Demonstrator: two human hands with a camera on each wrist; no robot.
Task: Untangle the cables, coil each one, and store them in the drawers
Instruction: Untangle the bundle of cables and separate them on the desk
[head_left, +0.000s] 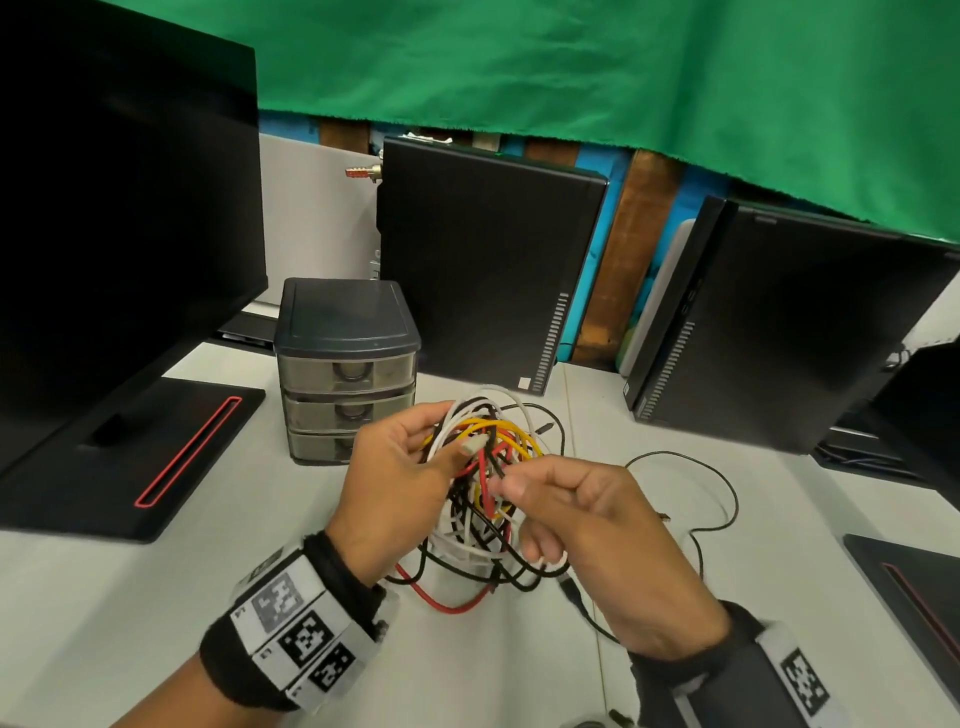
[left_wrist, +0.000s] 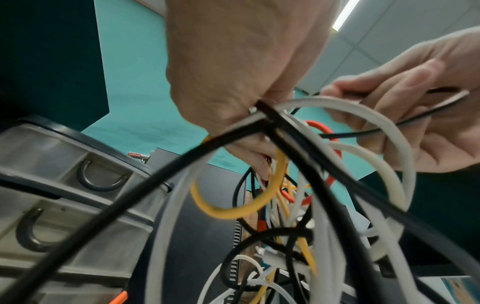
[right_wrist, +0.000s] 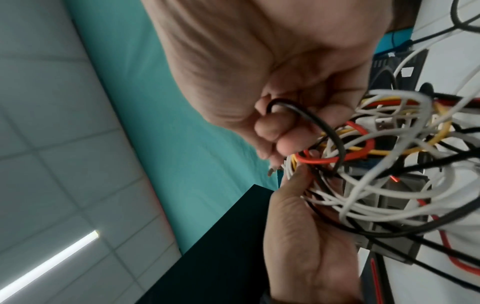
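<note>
At left of centre in the head view, the drawers (head_left: 347, 382) stand closed on the table (head_left: 156, 597). The left hand (head_left: 400, 478) grips the cable tangle (head_left: 488, 467), raised at centre frame. Right of it, the right hand (head_left: 597, 530) pinches a black cable (right_wrist: 319, 127) from the tangle.

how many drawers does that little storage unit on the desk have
3. The drawer unit stacks them: top drawer, middle drawer, bottom drawer, its right end hidden behind the left hand. All look pushed in.
</note>
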